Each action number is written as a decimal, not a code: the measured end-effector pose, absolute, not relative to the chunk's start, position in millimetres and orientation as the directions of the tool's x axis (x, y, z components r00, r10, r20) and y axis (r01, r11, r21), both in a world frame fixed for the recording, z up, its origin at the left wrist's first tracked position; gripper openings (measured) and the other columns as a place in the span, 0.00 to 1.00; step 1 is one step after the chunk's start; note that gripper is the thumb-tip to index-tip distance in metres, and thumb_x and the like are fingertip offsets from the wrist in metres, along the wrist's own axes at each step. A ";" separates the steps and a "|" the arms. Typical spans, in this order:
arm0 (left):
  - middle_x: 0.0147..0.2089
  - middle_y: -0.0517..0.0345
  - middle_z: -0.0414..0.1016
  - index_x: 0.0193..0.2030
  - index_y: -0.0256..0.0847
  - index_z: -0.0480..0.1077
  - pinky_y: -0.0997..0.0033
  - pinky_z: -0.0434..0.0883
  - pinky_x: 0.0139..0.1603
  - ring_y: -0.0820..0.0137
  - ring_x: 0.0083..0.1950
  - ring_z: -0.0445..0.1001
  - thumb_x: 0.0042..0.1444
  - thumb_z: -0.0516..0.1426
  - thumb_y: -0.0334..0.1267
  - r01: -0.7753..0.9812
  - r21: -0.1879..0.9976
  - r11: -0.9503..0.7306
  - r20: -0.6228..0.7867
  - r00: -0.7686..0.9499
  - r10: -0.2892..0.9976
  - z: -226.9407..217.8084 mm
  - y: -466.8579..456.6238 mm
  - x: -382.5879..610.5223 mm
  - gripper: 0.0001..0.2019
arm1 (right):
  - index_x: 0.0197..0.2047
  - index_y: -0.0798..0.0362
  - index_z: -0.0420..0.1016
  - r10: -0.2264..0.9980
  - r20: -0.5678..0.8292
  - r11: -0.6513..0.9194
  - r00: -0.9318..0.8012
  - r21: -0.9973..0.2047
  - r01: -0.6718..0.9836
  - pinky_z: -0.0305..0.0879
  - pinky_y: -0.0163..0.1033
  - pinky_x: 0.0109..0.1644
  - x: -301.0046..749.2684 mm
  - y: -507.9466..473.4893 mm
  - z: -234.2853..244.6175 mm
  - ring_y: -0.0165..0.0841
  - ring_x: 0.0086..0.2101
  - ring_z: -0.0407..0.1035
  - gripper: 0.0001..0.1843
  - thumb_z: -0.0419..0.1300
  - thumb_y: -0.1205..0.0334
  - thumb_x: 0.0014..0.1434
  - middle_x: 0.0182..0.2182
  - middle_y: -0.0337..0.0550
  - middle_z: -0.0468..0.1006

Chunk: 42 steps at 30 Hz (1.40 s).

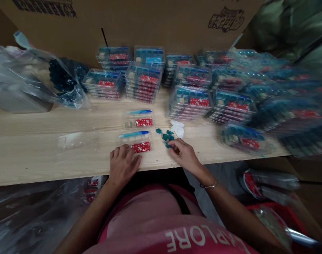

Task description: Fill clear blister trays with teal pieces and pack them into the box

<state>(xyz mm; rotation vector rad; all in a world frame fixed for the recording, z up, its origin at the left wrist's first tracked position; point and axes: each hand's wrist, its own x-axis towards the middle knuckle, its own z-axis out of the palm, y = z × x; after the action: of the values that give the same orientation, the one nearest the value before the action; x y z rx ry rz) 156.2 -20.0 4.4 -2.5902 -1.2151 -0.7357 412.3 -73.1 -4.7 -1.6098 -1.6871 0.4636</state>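
Observation:
My left hand (121,164) is curled over the near left part of a clear plastic tray (152,141), its fingertips beside a red patterned packet (141,146). A blue pen (133,134) lies along that tray's far side. My right hand (184,155) has its thumb and forefinger pinched at a small teal piece (166,145). Just beyond those fingertips lie several loose teal pieces (168,137) and some white pieces (177,128). Behind the near tray sits a second clear tray (131,118), holding a blue pen, a red packet and a small pale block.
Stacks of filled clear boxes (189,102) line the back and right of the wooden table (97,155). A plastic bag (71,88) with dark teal pieces stands at left. A large cardboard box (150,21) rises behind. A red container (290,215) is low at right.

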 end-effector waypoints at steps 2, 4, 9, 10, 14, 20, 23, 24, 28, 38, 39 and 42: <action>0.45 0.44 0.74 0.37 0.38 0.72 0.59 0.66 0.43 0.58 0.44 0.70 0.57 0.58 0.41 0.716 0.197 -0.670 0.528 0.498 0.688 10.0 -21.9 159.1 0.08 | 0.37 0.51 0.72 0.966 0.217 0.100 0.138 -0.811 0.576 0.64 0.35 0.32 413.6 -72.0 -4.2 0.30 0.29 0.68 0.06 0.56 0.64 0.55 0.28 0.39 0.72; 0.43 0.48 0.75 0.39 0.39 0.72 0.62 0.68 0.43 0.62 0.43 0.72 0.58 0.57 0.39 0.593 0.479 -0.648 0.480 0.441 0.759 16.6 -27.2 167.3 0.06 | 0.36 0.51 0.71 0.970 0.162 0.072 0.183 -0.904 0.422 0.63 0.34 0.30 411.4 -73.7 -0.4 0.29 0.27 0.66 0.06 0.58 0.61 0.54 0.26 0.37 0.71; 0.37 0.56 0.76 0.42 0.39 0.70 0.71 0.71 0.37 0.71 0.34 0.74 0.51 0.62 0.39 0.056 0.996 -0.070 0.038 0.449 0.893 24.3 -37.8 208.3 0.12 | 0.33 0.51 0.69 0.989 0.098 0.071 0.108 -0.970 0.234 0.62 0.33 0.30 392.5 -83.9 14.2 0.27 0.25 0.64 0.08 0.62 0.57 0.54 0.24 0.35 0.70; 0.36 0.57 0.76 0.40 0.39 0.70 0.72 0.71 0.37 0.72 0.34 0.73 0.49 0.63 0.39 -0.017 1.000 0.023 -0.013 0.452 0.892 24.2 -37.7 214.8 0.13 | 0.33 0.51 0.69 0.992 0.093 0.072 0.089 -0.973 0.221 0.62 0.33 0.31 389.0 -85.1 16.5 0.28 0.26 0.64 0.08 0.62 0.57 0.54 0.24 0.35 0.70; 0.30 0.61 0.74 0.34 0.39 0.72 0.74 0.69 0.37 0.74 0.32 0.72 0.45 0.65 0.36 -0.138 0.981 0.138 -0.065 0.438 0.897 24.5 -34.7 222.5 0.09 | 0.31 0.51 0.70 0.999 0.026 0.023 0.029 -0.995 0.101 0.63 0.34 0.31 382.8 -83.2 20.4 0.28 0.26 0.65 0.11 0.62 0.53 0.55 0.25 0.37 0.71; 0.31 0.58 0.76 0.34 0.38 0.74 0.72 0.70 0.36 0.72 0.32 0.73 0.46 0.65 0.39 -0.107 0.992 0.070 -0.015 0.450 0.893 17.3 -24.6 227.5 0.09 | 0.35 0.50 0.72 0.997 0.032 0.032 0.066 -0.999 0.005 0.65 0.36 0.33 385.8 -68.6 11.0 0.29 0.28 0.66 0.14 0.64 0.49 0.53 0.27 0.36 0.71; 0.29 0.58 0.75 0.32 0.38 0.72 0.72 0.70 0.33 0.72 0.30 0.72 0.51 0.61 0.41 -0.032 0.999 -0.020 0.032 0.436 0.899 9.5 -15.9 242.3 0.08 | 0.37 0.50 0.73 0.989 0.069 0.062 0.130 -0.996 0.061 0.64 0.36 0.33 389.9 -64.6 5.7 0.29 0.28 0.65 0.13 0.63 0.51 0.54 0.27 0.36 0.71; 0.28 0.59 0.74 0.32 0.38 0.72 0.72 0.70 0.32 0.72 0.29 0.71 0.54 0.59 0.40 0.021 0.997 -0.081 0.063 0.442 0.895 8.3 -13.4 247.3 0.07 | 0.38 0.49 0.72 0.986 0.080 0.069 0.149 -0.995 0.077 0.64 0.36 0.33 392.0 -64.5 4.8 0.30 0.28 0.65 0.12 0.63 0.52 0.53 0.27 0.36 0.71; 0.34 0.54 0.73 0.35 0.38 0.70 0.70 0.70 0.38 0.69 0.36 0.72 0.60 0.51 0.32 0.353 0.790 -0.501 0.217 0.604 0.767 14.0 -8.0 261.5 0.07 | 0.39 0.50 0.72 0.967 0.147 0.097 0.209 -0.968 0.231 0.63 0.36 0.34 403.2 -68.6 6.1 0.30 0.30 0.66 0.10 0.60 0.62 0.51 0.31 0.37 0.72; 0.44 0.40 0.74 0.45 0.31 0.70 0.59 0.72 0.47 0.57 0.47 0.75 0.60 0.46 0.22 0.712 0.101 -0.695 -0.011 0.700 0.714 29.7 -12.1 299.3 0.13 | 0.29 0.51 0.68 0.965 0.015 0.012 0.261 -1.000 0.015 0.58 0.33 0.32 432.4 -88.5 8.1 0.27 0.27 0.61 0.07 0.59 0.66 0.42 0.25 0.34 0.67; 0.45 0.40 0.74 0.45 0.31 0.69 0.59 0.72 0.47 0.57 0.47 0.75 0.59 0.46 0.22 0.719 0.087 -0.690 -0.016 0.693 0.721 28.9 -10.1 300.7 0.14 | 0.29 0.51 0.68 0.963 -0.006 0.006 0.271 -0.999 -0.043 0.58 0.33 0.33 435.0 -92.0 8.2 0.27 0.28 0.61 0.07 0.60 0.65 0.42 0.26 0.34 0.68; 0.44 0.41 0.75 0.46 0.31 0.70 0.60 0.72 0.46 0.58 0.46 0.76 0.58 0.46 0.21 0.698 0.109 -0.707 -0.009 0.712 0.702 26.1 -2.2 299.1 0.15 | 0.30 0.50 0.69 0.942 -0.042 0.001 0.334 -0.992 -0.126 0.59 0.34 0.33 441.9 -99.2 6.4 0.28 0.28 0.62 0.09 0.64 0.61 0.44 0.27 0.35 0.70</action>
<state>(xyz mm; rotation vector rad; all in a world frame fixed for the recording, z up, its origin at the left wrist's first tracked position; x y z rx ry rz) 299.1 -2.2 26.1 -3.0023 -1.2316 -0.0536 441.9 -99.2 6.4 -1.2761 -0.8567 1.0252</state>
